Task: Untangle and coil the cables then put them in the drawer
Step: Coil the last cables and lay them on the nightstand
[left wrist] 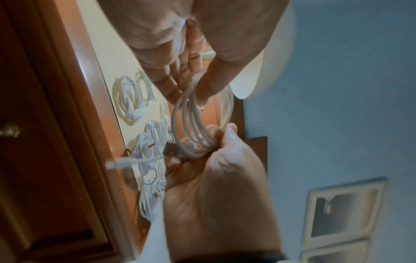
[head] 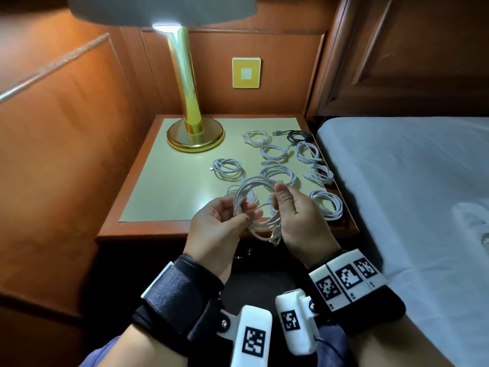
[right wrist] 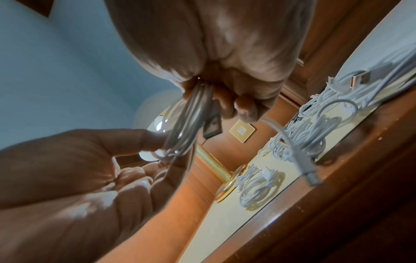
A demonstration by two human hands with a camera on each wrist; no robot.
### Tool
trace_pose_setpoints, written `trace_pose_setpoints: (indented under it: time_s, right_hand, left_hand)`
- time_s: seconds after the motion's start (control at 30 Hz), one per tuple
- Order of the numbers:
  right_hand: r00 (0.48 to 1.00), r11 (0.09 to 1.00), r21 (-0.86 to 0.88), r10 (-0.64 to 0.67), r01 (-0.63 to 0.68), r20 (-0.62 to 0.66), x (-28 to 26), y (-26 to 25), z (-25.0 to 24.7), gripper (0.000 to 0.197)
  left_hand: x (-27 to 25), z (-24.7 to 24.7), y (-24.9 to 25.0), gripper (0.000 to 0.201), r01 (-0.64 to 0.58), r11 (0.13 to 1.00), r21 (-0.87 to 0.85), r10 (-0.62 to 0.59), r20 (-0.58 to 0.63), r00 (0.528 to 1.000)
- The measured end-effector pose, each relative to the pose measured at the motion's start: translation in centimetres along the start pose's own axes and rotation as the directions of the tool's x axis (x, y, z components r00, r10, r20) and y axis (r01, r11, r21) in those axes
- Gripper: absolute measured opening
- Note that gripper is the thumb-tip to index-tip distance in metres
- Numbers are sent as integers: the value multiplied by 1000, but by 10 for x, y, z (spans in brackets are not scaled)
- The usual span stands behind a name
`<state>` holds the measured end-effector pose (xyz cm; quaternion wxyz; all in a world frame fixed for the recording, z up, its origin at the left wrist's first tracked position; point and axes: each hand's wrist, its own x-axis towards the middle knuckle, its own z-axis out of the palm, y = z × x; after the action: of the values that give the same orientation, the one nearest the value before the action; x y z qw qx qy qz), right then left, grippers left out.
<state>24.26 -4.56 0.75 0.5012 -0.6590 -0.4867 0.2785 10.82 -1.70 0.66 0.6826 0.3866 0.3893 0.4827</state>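
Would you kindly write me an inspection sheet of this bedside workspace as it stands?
Surface: nightstand with a pale green top.
Job's things: white coiled cables on the top, one black cable at the back; drawer front barely visible, dark.
Clutter: gold lamp.
Grippers: left hand and right hand both grip one white coil above the front edge.
Cables: a plug end dangles loose.
Surroundings: bed right, wall switch.

A brass lamp (head: 189, 123) with a pale shade stands at the back left of a wooden nightstand (head: 148, 234) topped with a pale green mat (head: 164, 186). Behind it, a yellow wall switch (head: 246, 72) sits on the wood panelling. A bed (head: 402, 181) with a light blue sheet lies just beside the nightstand.
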Motion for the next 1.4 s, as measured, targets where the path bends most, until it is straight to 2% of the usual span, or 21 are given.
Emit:
trace_pose_setpoints:
  time_s: [0.17, 0.33, 0.4, 0.5, 0.6, 0.7, 0.77, 0.93, 1.03, 1.13, 1.27, 1.33, 1.4]
  right_hand:
    - [1000, 999, -43, -11, 11, -19, 2, 3, -3, 41]
    - [999, 998, -44, -41, 41, -2, 3, 7, -2, 39]
    - [996, 995, -64, -83, 82, -10, 4, 8, -1, 36]
    - [983, 980, -68, -185, 184, -3, 3, 9, 1, 35]
    - [973, 972, -42, -228, 230, 39, 3, 10, 2, 34]
    - [969, 973, -52, -219, 226, 110, 3, 10, -1, 33]
    - [964, 967, -75, -235, 245, 128, 3, 10, -3, 33]
    - [964, 957, -145, -237, 253, 119, 5, 13, -1, 45]
    - [969, 959, -140, -237, 246, 74, 6, 15, -1, 43]
    - [960, 950, -141, -275, 279, 46, 5, 15, -4, 36]
    - [939, 927, -153, -343, 343, 27, 2, 12, -2, 27]
    - [934, 926, -143, -357, 350, -29, 3, 12, -2, 26]
    - [941, 949, -110, -308, 295, -136, 6, 12, -4, 33]
  left_hand:
    - [-3, 0, 5, 28, 120, 976, -184, -86, 184, 979]
    - [-4, 3, 9, 31, 115, 974, -195, -65, 247, 967]
    - [-4, 3, 11, 30, 117, 970, -214, -63, 245, 967]
    - [-4, 5, 13, 27, 74, 964, -254, -31, 172, 985]
    - [-4, 3, 13, 42, 40, 954, -298, 5, 147, 989]
    - [0, -2, 16, 62, 77, 945, -319, -15, 194, 981]
    - [1, -5, 19, 65, 97, 949, -300, -26, 231, 973]
    - [0, -4, 20, 59, 54, 990, -134, -25, 210, 977]
    - [-2, -4, 17, 57, -96, 995, 35, 86, 220, 972]
    - [-5, -7, 12, 59, -249, 932, 263, 173, 281, 944]
    - [1, -12, 5, 57, -323, 822, 469, 231, 243, 942]
    - [6, -16, 0, 49, -328, 755, 568, 264, 195, 945]
    - [9, -21, 0, 35, -280, 736, 616, 274, 107, 956]
